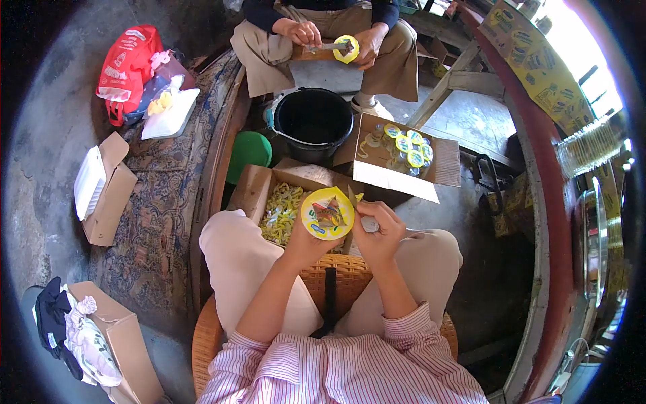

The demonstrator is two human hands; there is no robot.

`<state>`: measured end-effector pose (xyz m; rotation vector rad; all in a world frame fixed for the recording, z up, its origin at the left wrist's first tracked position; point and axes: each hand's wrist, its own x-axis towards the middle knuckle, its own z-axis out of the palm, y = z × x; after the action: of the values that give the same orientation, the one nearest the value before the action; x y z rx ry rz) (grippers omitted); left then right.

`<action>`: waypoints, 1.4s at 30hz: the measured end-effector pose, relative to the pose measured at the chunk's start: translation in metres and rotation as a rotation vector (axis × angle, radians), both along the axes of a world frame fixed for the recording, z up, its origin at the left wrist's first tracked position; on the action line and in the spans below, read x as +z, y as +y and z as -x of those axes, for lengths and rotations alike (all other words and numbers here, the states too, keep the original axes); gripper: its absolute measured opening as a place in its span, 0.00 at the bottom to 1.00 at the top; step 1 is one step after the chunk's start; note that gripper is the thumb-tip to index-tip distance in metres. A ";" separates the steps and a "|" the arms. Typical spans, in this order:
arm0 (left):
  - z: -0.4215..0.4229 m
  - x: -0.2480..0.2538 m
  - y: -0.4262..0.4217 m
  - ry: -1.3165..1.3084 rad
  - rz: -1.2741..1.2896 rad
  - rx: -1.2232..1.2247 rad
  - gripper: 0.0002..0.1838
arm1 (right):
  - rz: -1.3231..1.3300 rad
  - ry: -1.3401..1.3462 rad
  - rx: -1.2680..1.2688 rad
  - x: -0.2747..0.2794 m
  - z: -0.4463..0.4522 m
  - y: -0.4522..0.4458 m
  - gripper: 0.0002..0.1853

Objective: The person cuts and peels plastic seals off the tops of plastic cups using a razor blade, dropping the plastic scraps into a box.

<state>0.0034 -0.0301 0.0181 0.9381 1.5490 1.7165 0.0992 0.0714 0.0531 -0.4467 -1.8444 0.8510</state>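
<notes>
My left hand [304, 244] is wrapped round a plastic cup with a yellow-rimmed printed lid [328, 213]; the lid's middle looks cut or torn. Beside the cup's right edge, my right hand [378, 232] is closed on a small knife [352, 197], its blade touching the rim. Below the cup, a cardboard box [252, 192] holds a heap of yellow and clear strips [280, 212]. The lower part of the cup is hidden by my left hand.
Opposite sits a person [326, 20] holding a blade and a yellow-rimmed cup. Between us stand a black bucket [313, 121] and a carton [387, 176] with several lidded cups. A green stool or lid [249, 156] lies left of the bucket. Red bag [131, 67] at upper left.
</notes>
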 end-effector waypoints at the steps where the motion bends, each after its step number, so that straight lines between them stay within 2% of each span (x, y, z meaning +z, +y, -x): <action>1: 0.000 0.000 0.000 0.014 0.008 0.000 0.37 | 0.014 -0.008 0.009 0.001 -0.001 0.000 0.06; 9: 0.001 0.001 0.001 0.045 0.026 0.037 0.34 | 0.059 0.021 0.014 -0.002 -0.002 0.001 0.05; 12: 0.003 0.004 0.002 -0.030 -0.011 0.041 0.34 | 0.071 0.022 0.023 -0.007 -0.002 0.001 0.05; 15: 0.004 -0.001 0.003 0.002 -0.027 0.096 0.34 | 0.037 0.011 0.033 -0.004 -0.002 -0.002 0.06; 18: 0.005 -0.009 -0.001 0.165 0.044 0.100 0.35 | -0.009 0.006 0.013 -0.003 0.000 -0.004 0.06; 29: -0.002 0.002 0.001 0.017 -0.002 0.027 0.36 | 0.051 0.006 0.017 -0.004 -0.001 0.001 0.05; 36: 0.007 -0.008 0.000 0.078 0.017 0.076 0.35 | 0.019 -0.005 0.038 -0.004 -0.002 -0.001 0.05; 39: 0.004 -0.003 -0.003 0.238 0.091 0.067 0.35 | 0.038 -0.010 0.035 -0.005 -0.002 -0.002 0.05; 42: 0.001 -0.005 -0.001 0.141 0.008 0.042 0.35 | 0.056 -0.026 0.035 -0.006 -0.003 0.001 0.05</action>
<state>0.0023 -0.0309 0.0131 1.0487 1.6753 1.7031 0.1021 0.0721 0.0467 -0.4639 -1.8606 0.9261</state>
